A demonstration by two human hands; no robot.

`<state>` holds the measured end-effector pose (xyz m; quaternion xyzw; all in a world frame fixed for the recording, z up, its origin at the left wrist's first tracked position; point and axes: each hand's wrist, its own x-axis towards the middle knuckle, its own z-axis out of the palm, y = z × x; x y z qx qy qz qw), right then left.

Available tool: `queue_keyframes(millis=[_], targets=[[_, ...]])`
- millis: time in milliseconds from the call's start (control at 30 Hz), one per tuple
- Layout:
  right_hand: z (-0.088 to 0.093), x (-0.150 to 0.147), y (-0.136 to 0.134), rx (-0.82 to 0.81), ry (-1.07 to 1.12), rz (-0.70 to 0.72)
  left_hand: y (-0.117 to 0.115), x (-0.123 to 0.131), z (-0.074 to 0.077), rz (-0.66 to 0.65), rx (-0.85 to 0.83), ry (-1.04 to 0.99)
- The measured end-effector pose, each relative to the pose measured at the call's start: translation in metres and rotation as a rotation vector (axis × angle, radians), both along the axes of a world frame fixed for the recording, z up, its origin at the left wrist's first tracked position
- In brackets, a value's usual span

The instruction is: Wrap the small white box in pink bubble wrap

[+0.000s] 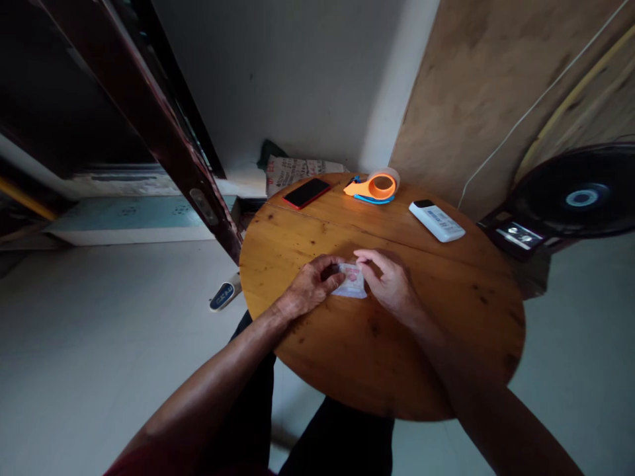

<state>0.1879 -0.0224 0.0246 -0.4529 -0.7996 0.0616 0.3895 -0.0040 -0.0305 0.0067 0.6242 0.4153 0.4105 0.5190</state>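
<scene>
A small clear plastic packet [352, 284] with a red and white print lies on the round wooden table [446, 344], between my two hands. My left hand [312, 285] rests on the table with its fingers curled and pinches the packet's left edge. My right hand [389, 281] lies to the right of it, fingers bent, its fingertips pinching the packet's top right corner. What is inside the packet is too small to make out.
At the table's far edge lie a red-cased phone [306, 193], an orange tape dispenser [376, 186] and a white power bank [436, 221]. A black fan [580, 198] stands at the right. A dark door edge [163, 139] rises at the left; a sandal [224, 295] lies on the floor.
</scene>
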Motion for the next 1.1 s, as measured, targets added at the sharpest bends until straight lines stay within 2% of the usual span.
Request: queue_keyframes(millis=[133, 233, 467, 600, 733, 1100], targets=[[0.009, 0.003, -0.002, 0.029, 0.072, -0.038, 0.000, 0.000, -0.001, -0.013, -0.009, -0.010], [0.014, 0.004, -0.003, -0.016, 0.102, -0.027, -0.001, 0.000, 0.001, -0.028, -0.013, -0.031], [0.002, 0.000, 0.000, -0.182, 0.058, 0.009, -0.003, 0.001, 0.007, -0.030, 0.008, -0.012], [-0.002, 0.001, 0.003, -0.108, 0.139, 0.015, -0.003, 0.001, 0.005, -0.049, -0.009, -0.068], [0.001, 0.004, 0.003, -0.060, 0.180, -0.024, -0.002, 0.001, 0.002, -0.054, -0.008, -0.034], [0.007, 0.003, -0.002, 0.062, 0.116, -0.042, -0.001, 0.001, 0.002, -0.058, 0.003, -0.028]])
